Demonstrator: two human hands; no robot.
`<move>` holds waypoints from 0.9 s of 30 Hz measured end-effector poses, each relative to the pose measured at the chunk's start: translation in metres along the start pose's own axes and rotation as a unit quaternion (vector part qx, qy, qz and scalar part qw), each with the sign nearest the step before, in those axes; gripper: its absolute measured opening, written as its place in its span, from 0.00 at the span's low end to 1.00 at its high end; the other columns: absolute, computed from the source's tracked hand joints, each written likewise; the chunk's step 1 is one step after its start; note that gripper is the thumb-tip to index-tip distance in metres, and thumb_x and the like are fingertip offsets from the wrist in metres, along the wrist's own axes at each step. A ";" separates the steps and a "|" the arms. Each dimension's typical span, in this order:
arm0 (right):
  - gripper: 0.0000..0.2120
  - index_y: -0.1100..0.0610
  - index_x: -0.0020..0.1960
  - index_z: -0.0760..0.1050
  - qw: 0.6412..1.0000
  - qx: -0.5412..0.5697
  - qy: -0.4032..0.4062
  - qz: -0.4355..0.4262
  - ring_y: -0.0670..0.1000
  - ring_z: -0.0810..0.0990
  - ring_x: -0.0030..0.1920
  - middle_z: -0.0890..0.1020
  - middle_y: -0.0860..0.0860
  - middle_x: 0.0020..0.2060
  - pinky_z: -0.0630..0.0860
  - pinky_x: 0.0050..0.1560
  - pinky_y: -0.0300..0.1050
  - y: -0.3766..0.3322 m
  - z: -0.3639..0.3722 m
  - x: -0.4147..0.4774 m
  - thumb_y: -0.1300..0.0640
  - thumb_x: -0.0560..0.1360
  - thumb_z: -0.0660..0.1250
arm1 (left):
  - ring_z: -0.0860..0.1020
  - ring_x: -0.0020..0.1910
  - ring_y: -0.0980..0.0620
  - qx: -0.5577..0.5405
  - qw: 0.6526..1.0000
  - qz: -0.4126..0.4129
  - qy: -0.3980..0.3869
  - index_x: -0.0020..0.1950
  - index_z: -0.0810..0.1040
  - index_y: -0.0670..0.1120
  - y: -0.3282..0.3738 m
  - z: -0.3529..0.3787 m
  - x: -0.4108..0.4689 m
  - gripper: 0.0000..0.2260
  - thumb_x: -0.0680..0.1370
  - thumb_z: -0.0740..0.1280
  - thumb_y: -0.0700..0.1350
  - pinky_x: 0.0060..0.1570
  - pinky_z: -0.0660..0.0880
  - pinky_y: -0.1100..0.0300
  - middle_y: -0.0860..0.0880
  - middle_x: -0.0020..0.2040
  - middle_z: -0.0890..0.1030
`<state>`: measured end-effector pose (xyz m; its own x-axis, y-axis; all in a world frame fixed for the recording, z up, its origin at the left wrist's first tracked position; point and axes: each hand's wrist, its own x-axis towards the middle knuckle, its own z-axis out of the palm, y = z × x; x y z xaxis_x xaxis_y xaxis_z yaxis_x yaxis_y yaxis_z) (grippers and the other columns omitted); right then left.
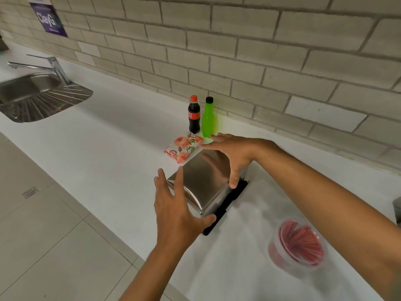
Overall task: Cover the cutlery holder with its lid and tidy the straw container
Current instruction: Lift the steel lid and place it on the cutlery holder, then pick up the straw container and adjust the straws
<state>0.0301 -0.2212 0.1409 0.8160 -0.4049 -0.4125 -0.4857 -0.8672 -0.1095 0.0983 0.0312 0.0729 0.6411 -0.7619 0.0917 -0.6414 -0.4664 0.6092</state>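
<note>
Head view: a steel lid (201,181) sits on the black cutlery holder (227,205) mid-table (108,148); the left hand (175,205) and right hand (230,153) flank it, fingers spread, barely touching, gripping nothing. The covering step looks nearly finished. Next, likely the straw container (297,242), right of the holder; a wall poster (48,18) reads "ClayG".

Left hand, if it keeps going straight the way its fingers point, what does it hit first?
Probably the steel lid: the left hand points up-counter with fingers spread over its near corner, though their height above it is unclear.
</note>
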 end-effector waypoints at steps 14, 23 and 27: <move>0.74 0.35 0.83 0.41 0.990 0.092 0.070 0.085 0.52 0.39 0.83 0.39 0.47 0.84 0.50 0.81 0.54 0.026 0.038 -0.084 0.43 0.53 0.89 | 0.41 0.86 0.40 0.067 0.971 0.231 0.005 0.86 0.55 0.51 0.045 0.027 -0.025 0.61 0.62 0.81 0.70 0.83 0.44 0.39 0.39 0.87 0.46; 0.66 0.33 0.82 0.51 0.965 0.184 0.014 0.187 0.51 0.56 0.81 0.52 0.42 0.83 0.67 0.71 0.43 0.047 0.094 -0.168 0.47 0.55 0.89 | 0.50 0.86 0.39 0.008 0.933 0.347 -0.096 0.86 0.55 0.49 0.053 0.080 -0.043 0.61 0.62 0.78 0.72 0.83 0.50 0.41 0.39 0.86 0.53; 0.64 0.34 0.80 0.58 0.939 0.260 -0.013 0.226 0.50 0.65 0.78 0.65 0.40 0.78 0.69 0.71 0.44 0.047 0.122 -0.208 0.45 0.52 0.89 | 0.50 0.85 0.44 -0.016 0.917 0.349 -0.194 0.85 0.47 0.55 0.050 0.103 -0.046 0.65 0.58 0.80 0.73 0.81 0.49 0.46 0.43 0.87 0.52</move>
<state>-0.2009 -0.1419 0.1109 0.4854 -0.6836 -0.5451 -0.8732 -0.3471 -0.3422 -0.0066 -0.0030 0.0183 -0.1225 -0.9753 0.1836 -0.8215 0.2034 0.5327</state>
